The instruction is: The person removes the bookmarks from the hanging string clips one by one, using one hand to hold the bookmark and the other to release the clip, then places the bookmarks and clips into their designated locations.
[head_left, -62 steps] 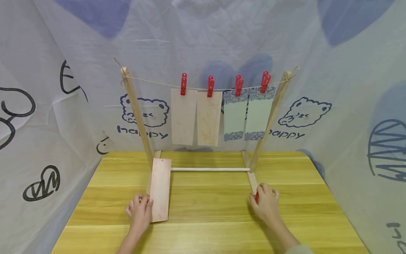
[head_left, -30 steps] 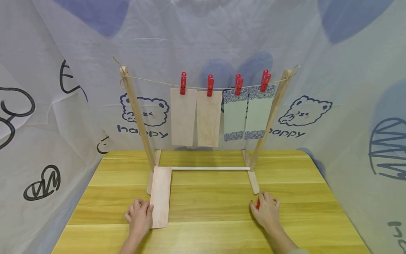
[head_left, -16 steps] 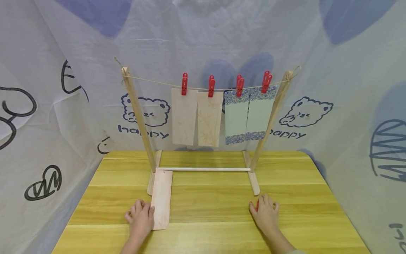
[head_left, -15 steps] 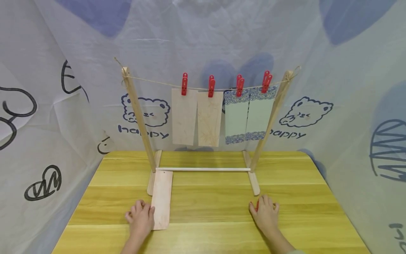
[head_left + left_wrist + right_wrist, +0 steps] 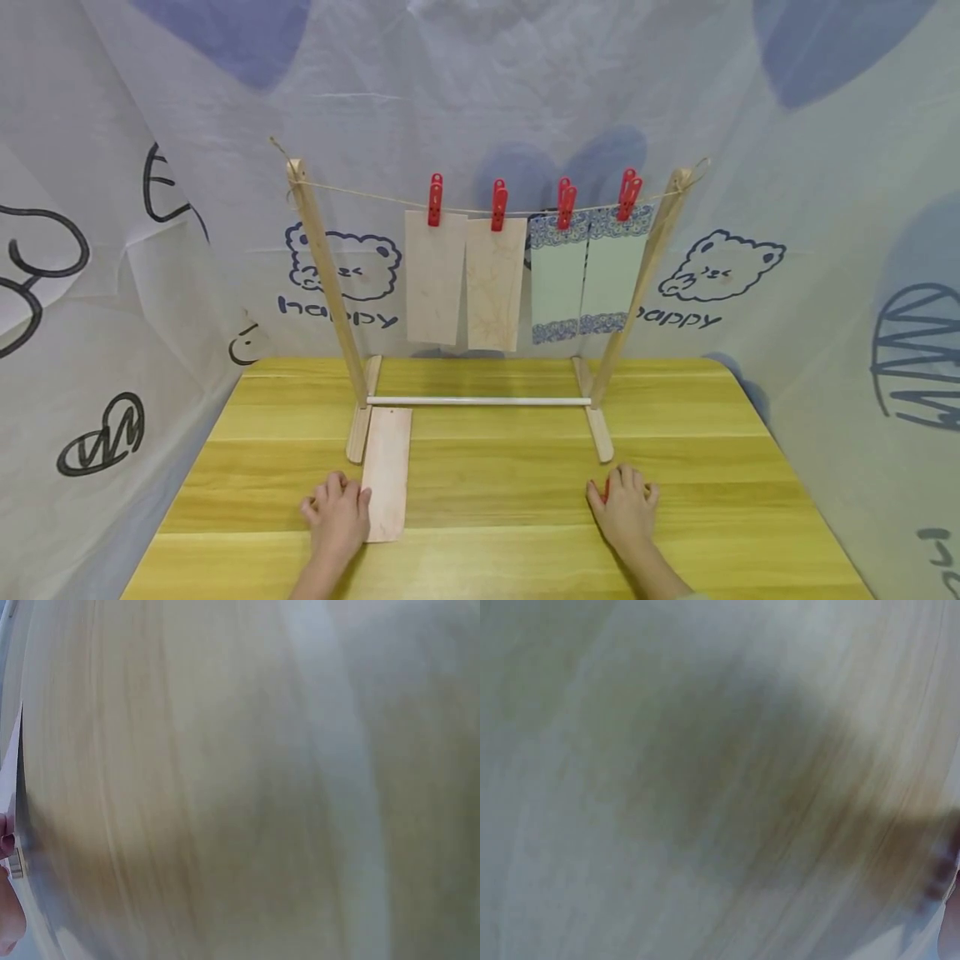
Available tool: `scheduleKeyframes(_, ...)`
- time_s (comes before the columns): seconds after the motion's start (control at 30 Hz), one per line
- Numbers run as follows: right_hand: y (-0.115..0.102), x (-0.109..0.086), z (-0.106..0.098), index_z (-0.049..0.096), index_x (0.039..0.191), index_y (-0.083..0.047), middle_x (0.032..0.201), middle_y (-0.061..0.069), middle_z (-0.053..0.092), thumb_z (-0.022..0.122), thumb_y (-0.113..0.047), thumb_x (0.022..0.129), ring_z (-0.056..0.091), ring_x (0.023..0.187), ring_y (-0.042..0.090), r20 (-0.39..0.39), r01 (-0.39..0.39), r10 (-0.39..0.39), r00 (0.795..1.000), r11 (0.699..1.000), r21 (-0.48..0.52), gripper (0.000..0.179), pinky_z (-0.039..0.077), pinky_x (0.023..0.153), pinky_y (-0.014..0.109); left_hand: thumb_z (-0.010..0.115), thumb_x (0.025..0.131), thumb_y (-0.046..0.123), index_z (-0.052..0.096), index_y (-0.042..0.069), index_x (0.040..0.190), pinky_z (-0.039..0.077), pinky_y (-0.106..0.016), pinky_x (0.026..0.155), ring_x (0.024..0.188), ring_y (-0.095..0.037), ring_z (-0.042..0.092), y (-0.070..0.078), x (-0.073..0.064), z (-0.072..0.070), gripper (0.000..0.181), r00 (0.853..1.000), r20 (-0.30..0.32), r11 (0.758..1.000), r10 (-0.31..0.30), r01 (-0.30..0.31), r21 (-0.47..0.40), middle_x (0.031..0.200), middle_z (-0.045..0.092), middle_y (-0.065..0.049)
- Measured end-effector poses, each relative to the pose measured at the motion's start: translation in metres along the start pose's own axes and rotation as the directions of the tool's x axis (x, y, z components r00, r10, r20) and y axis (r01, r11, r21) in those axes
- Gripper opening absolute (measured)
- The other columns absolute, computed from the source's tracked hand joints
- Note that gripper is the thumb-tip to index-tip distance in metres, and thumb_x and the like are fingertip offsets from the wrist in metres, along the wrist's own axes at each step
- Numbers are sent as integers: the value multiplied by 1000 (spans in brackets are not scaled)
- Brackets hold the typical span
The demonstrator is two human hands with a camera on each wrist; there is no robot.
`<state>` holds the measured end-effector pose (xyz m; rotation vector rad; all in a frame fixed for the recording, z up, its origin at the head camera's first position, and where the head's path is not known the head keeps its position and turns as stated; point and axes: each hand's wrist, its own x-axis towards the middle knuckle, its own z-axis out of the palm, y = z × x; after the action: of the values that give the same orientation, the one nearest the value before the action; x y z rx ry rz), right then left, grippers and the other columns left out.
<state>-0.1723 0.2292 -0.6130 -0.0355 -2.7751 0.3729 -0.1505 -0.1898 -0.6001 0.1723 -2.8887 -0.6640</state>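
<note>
My left hand (image 5: pixel 337 517) pinches the lower left edge of a pale pink paper card (image 5: pixel 387 475) with a small hole near its far end. In the left wrist view, fingertips at the frame's edge grip the card (image 5: pixel 9 776), which is seen nearly edge-on there. At the right, my right hand (image 5: pixel 628 510) holds a red clothespin (image 5: pixel 606 490) between thumb and fingers, low over the table; most of the clothespin is hidden. Only a blurred sliver of the right hand (image 5: pixel 951 922) enters the right wrist view.
A wooden frame (image 5: pixel 327 275) with a white crossbar (image 5: pixel 480 402) stands on the table (image 5: pixel 487 492). From its string (image 5: pixel 367 195), red clothespins (image 5: pixel 435 200) hang two beige cards (image 5: pixel 435 283) and two pale green cards (image 5: pixel 555 279) with blue patterned ends. A printed cloth (image 5: pixel 480 83) surrounds the table.
The pink card has come down and toward me, then slightly right, with the left hand. My right hand has drawn a little nearer with the clothespin. The hung cards sway slightly.
</note>
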Motion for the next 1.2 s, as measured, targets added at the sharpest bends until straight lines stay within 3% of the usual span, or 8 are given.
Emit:
scheduleKeyframes(0.67,-1,-1,-2,58,88,1,110,18,50,60,-38,82,40,109,34,14,-8,8,1000,1000,-2,40,22,88,56,49,93,25,60,2,99,14,-60,91,105,-36,35,5,3,2,26,995,77,990,63,-72,122,108,40,-15)
scheduleKeyframes(0.93,-1,-1,-4,60,91,3,112,19,49,59,-40,83,38,113,34,42,-19,19,999,1000,-9,43,21,88,57,49,93,26,58,6,96,16,-58,89,101,-34,35,8,4,3,22,992,87,975,95,-111,194,100,38,-12)
scheduleKeyframes(1.2,0,-1,-3,60,93,2,113,19,49,57,-40,84,37,114,34,57,-20,21,998,1000,-17,44,22,88,58,50,92,27,56,8,94,17,-57,88,98,-34,36,8,3,4,20,992,74,973,99,-112,203,98,37,-12)
